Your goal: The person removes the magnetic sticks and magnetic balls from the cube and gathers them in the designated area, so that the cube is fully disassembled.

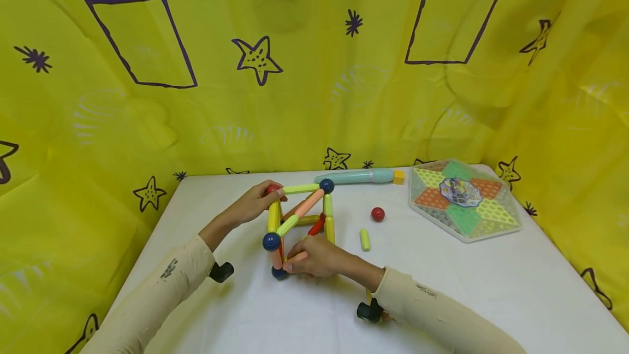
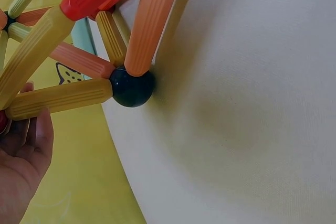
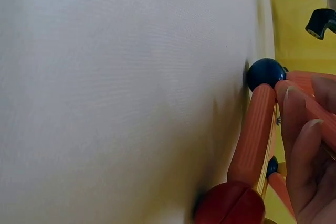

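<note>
A box-like frame of magnetic rods and balls stands on the table. At its upper left corner my left hand (image 1: pixel 253 202) grips a red ball (image 1: pixel 273 188), with a yellow rod (image 1: pixel 273 218) running from there to a blue ball (image 1: pixel 272 241). My right hand (image 1: pixel 321 257) is low at the front, pinching an orange rod (image 1: pixel 297 258) whose end meets the bottom blue ball (image 3: pixel 266 73). Another orange rod (image 3: pixel 253 135) reaches from that ball to a red ball (image 3: pixel 231 204). An orange and light-green diagonal (image 1: pixel 301 213) crosses the top to a rear blue ball (image 1: pixel 326 186).
Right of the frame lie a loose red ball (image 1: pixel 378 214) and a light-green rod (image 1: pixel 365 239). A teal wand-shaped object (image 1: pixel 361 176) with a yellow block-like tip lies along the back edge. A hexagonal board-game box (image 1: pixel 417 218) sits at the right. Yellow curtains surround the table.
</note>
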The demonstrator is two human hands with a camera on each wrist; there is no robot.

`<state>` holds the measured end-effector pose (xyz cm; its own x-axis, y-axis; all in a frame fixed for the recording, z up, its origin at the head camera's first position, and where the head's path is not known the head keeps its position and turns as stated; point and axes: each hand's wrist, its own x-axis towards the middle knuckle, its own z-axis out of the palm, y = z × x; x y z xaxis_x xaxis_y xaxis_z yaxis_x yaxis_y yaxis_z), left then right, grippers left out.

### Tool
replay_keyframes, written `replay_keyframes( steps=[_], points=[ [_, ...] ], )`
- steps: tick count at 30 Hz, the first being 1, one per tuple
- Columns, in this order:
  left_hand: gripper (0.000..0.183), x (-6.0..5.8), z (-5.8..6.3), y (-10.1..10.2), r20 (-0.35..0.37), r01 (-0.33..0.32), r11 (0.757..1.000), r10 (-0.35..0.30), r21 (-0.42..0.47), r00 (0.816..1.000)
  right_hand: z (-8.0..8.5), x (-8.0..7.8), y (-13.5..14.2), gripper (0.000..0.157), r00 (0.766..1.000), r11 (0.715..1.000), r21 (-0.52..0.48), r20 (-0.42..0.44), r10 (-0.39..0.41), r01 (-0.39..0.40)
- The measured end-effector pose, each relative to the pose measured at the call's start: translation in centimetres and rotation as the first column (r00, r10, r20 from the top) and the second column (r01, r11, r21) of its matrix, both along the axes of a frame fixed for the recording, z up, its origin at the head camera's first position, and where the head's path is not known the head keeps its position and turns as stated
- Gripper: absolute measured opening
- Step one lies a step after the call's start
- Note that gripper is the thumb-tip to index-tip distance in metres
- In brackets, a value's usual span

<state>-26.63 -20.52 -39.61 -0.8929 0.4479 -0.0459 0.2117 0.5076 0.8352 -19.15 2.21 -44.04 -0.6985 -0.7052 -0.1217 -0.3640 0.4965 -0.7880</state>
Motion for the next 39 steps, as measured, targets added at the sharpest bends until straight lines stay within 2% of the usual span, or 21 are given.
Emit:
replay_keyframes(
  steps=[11,18,25,32,39],
  points=[
    [0.038,-0.1,0.3,0.1,-0.012,0.018,1.000,-0.018,-0.001,1.000,-0.2,0.3,0.3,0.020,1.000,0.999,-0.053,0.025,0.002,-0.001],
    [0.039,-0.1,0.4,0.1,-0.008,0.032,0.999,-0.032,-0.002,0.999,-0.3,0.3,0.5,0.014,1.000,0.998,-0.057,0.002,-0.012,0.012],
    [0.039,-0.2,0.6,0.1,-0.011,0.021,1.000,-0.021,-0.013,1.000,0.4,0.2,1.2,0.016,0.999,0.999,-0.029,0.005,-0.035,0.035],
    [0.040,0.1,0.3,0.0,-0.004,0.026,1.000,-0.026,-0.017,1.000,0.5,0.3,3.2,0.017,0.999,0.999,-0.026,0.023,-0.043,0.043],
    [0.042,0.2,0.2,0.0,0.001,0.010,1.000,-0.010,-0.027,1.000,1.0,0.7,6.9,0.027,0.999,1.000,-0.002,0.022,-0.027,0.027]
  ],
)
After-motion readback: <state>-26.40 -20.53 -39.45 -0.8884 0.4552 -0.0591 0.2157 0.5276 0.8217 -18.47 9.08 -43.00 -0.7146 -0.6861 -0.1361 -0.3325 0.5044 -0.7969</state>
